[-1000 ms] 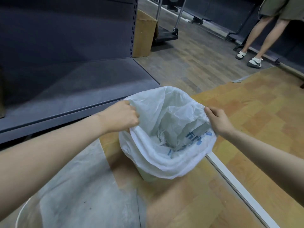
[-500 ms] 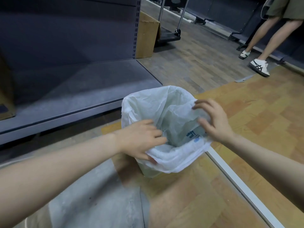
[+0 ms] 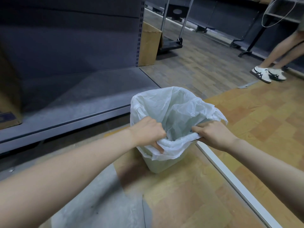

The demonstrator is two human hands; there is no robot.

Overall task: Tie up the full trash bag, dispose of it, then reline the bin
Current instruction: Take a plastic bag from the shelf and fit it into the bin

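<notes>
A white plastic trash bag [image 3: 166, 104] lines a small pale bin [image 3: 158, 165] that stands on the wooden floor. The bag's top stands open above the rim, and its near edge is folded outward over the bin. My left hand [image 3: 148, 130] grips the near-left edge of the bag with curled fingers. My right hand [image 3: 213, 134] grips the near-right edge, where the plastic is bunched into a roll. The inside of the bin is hidden by the crumpled plastic.
An empty dark metal shelf unit [image 3: 65, 89] runs along the left. A cardboard box [image 3: 148, 45] and a cart [image 3: 171, 41] stand behind it. A person's legs in white shoes [image 3: 268, 74] are at the far right. A white floor strip [image 3: 236, 183] runs beside the bin.
Both hands moved from the bag's sides to its near edge and closed on it. The bag's far side now stands higher. The person at the right stepped further right.
</notes>
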